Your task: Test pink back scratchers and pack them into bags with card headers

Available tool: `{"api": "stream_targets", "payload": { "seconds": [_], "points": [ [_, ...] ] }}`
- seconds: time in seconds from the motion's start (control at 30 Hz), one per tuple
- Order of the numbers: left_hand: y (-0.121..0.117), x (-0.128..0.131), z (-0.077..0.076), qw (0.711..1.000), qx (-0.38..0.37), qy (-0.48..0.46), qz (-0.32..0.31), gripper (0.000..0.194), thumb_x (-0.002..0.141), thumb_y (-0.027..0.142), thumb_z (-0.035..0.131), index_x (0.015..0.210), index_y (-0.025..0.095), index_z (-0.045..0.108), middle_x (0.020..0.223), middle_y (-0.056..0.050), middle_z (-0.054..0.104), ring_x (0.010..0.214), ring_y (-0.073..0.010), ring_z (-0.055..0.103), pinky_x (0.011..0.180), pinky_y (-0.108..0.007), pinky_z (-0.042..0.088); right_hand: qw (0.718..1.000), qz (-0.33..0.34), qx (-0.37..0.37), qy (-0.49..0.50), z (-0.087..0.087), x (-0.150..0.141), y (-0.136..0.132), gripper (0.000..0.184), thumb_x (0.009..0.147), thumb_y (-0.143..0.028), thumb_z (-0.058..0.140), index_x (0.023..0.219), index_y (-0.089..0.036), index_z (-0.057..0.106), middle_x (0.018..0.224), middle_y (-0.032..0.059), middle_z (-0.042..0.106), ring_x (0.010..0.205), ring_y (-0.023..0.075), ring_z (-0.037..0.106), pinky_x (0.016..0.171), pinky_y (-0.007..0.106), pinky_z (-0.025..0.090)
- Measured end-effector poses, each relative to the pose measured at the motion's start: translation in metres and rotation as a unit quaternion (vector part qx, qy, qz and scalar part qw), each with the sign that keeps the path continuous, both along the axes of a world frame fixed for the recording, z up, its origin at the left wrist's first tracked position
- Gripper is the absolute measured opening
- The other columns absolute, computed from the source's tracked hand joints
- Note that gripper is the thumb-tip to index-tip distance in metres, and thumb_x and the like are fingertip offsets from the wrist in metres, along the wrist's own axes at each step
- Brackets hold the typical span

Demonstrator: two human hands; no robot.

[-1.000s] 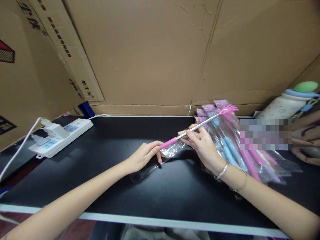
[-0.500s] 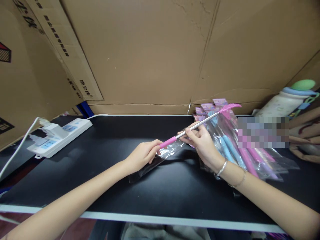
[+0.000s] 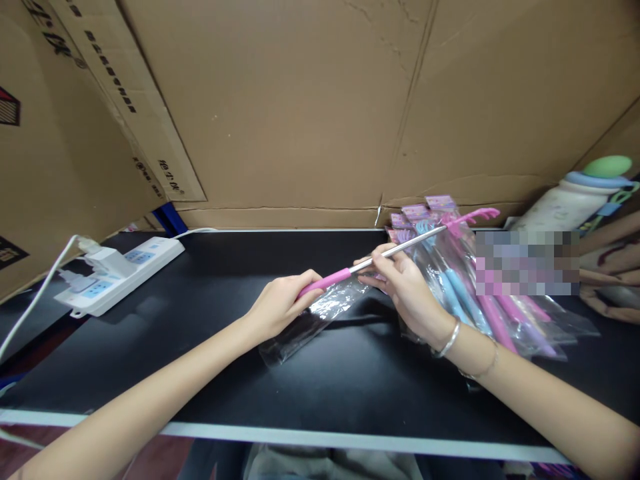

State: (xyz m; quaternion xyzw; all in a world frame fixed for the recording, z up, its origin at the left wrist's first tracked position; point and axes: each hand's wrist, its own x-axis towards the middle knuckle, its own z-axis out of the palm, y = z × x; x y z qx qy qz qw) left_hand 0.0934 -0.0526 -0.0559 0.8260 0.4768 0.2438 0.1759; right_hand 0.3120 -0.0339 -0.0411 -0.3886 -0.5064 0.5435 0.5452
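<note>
The pink back scratcher [image 3: 417,240] slants above the black table [image 3: 220,280], its claw now turned side-on, where a second ago its tines fanned out. The left hand [image 3: 280,303] curls around the handle, more of which shows than before; the right hand [image 3: 407,287] pinches the metal rod. Below shows a clear bag [image 3: 334,307]; bagged scratchers [image 3: 455,293] lie rightward.

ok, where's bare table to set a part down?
Left: black tabletop between the white power strip and the left hand. Front: the patch bordered by the clear bag, both forearms and the pale front edge. Crowded: middle, with the held pink-handled stick over the bag; right, bagged sticks beside the right hand, bottle beyond.
</note>
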Motion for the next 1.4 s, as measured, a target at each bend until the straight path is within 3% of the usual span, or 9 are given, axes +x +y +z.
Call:
{"api": "stream_targets", "payload": {
  "seconds": [0.13, 0.27, 0.4, 0.57, 0.77, 1.07, 1.2, 1.4],
  "points": [
    [0.005, -0.003, -0.002, 0.991, -0.078, -0.1, -0.029, 0.036, 0.094, 0.044, 0.032, 0.091, 0.018, 0.056, 0.059, 0.004, 0.056, 0.051, -0.0102, 0.053, 0.057, -0.021, 0.038, 1.0, -0.004, 0.016, 0.022, 0.012, 0.011, 0.008, 0.021, 0.084, -0.042, 0.054, 0.097, -0.026, 0.057, 0.11, 0.0022, 0.065, 0.105, 0.0177, 0.059, 0.089, 0.037, 0.051],
    [0.009, -0.006, -0.002, 0.984, -0.096, -0.137, -0.053, 0.035, 0.094, 0.043, 0.033, 0.093, 0.017, 0.057, 0.054, 0.004, 0.054, 0.058, -0.0121, 0.058, 0.062, -0.021, 0.041, 0.998, -0.044, 0.028, 0.043, 0.021, 0.024, 0.018, 0.016, 0.086, -0.035, 0.053, 0.099, -0.028, 0.059, 0.108, -0.0006, 0.065, 0.108, 0.0154, 0.057, 0.093, 0.037, 0.049],
    [0.008, -0.007, 0.002, 0.994, -0.068, -0.074, -0.033, 0.033, 0.094, 0.041, 0.034, 0.096, 0.019, 0.058, 0.055, 0.005, 0.057, 0.054, -0.0101, 0.055, 0.06, -0.02, 0.039, 0.997, -0.052, 0.047, 0.026, 0.021, 0.029, 0.023, 0.013, 0.084, -0.038, 0.057, 0.09, -0.027, 0.058, 0.099, -0.0015, 0.067, 0.099, 0.0136, 0.061, 0.091, 0.035, 0.05],
    [0.007, -0.01, 0.004, 1.0, -0.022, 0.006, 0.01, 0.032, 0.093, 0.042, 0.035, 0.099, 0.021, 0.059, 0.048, 0.007, 0.05, 0.046, -0.0095, 0.052, 0.055, -0.019, 0.035, 0.996, -0.056, 0.068, 0.014, 0.016, 0.027, 0.026, 0.025, 0.077, -0.047, 0.063, 0.085, -0.025, 0.055, 0.097, -0.0008, 0.067, 0.094, 0.0131, 0.062, 0.089, 0.032, 0.052],
    [0.01, -0.016, 0.002, 0.998, 0.044, 0.045, 0.03, 0.033, 0.093, 0.043, 0.035, 0.094, 0.02, 0.06, 0.05, 0.006, 0.048, 0.044, -0.0093, 0.047, 0.051, -0.018, 0.031, 0.997, -0.054, 0.053, -0.003, 0.012, 0.026, 0.027, 0.032, 0.073, -0.05, 0.066, 0.085, -0.024, 0.052, 0.095, 0.0006, 0.069, 0.086, 0.0139, 0.066, 0.075, 0.026, 0.057],
    [0.005, -0.015, 0.006, 0.966, 0.17, 0.186, 0.065, 0.032, 0.094, 0.044, 0.034, 0.09, 0.021, 0.056, 0.06, 0.002, 0.057, 0.048, -0.0109, 0.049, 0.049, -0.019, 0.024, 0.999, -0.043, 0.0, 0.015, 0.005, 0.024, 0.029, 0.035, 0.071, -0.05, 0.069, 0.082, -0.024, 0.049, 0.088, 0.0, 0.07, 0.08, 0.0145, 0.068, 0.075, 0.027, 0.057],
    [0.004, -0.015, 0.005, 0.96, 0.179, 0.208, 0.062, 0.032, 0.095, 0.043, 0.033, 0.092, 0.021, 0.056, 0.061, 0.001, 0.06, 0.048, -0.0111, 0.05, 0.049, -0.019, 0.024, 0.999, -0.043, -0.002, 0.02, 0.003, 0.023, 0.027, 0.034, 0.072, -0.048, 0.069, 0.081, -0.024, 0.047, 0.087, -0.0003, 0.07, 0.082, 0.0147, 0.068, 0.08, 0.03, 0.056],
    [0.003, -0.013, 0.003, 0.976, 0.137, 0.161, 0.053, 0.031, 0.094, 0.043, 0.033, 0.096, 0.022, 0.056, 0.062, 0.002, 0.059, 0.049, -0.0115, 0.052, 0.051, -0.018, 0.028, 0.998, -0.051, 0.022, 0.018, 0.002, 0.021, 0.022, 0.036, 0.072, -0.051, 0.066, 0.086, -0.025, 0.045, 0.087, -0.0004, 0.069, 0.083, 0.0147, 0.067, 0.082, 0.032, 0.055]
  ]
}}
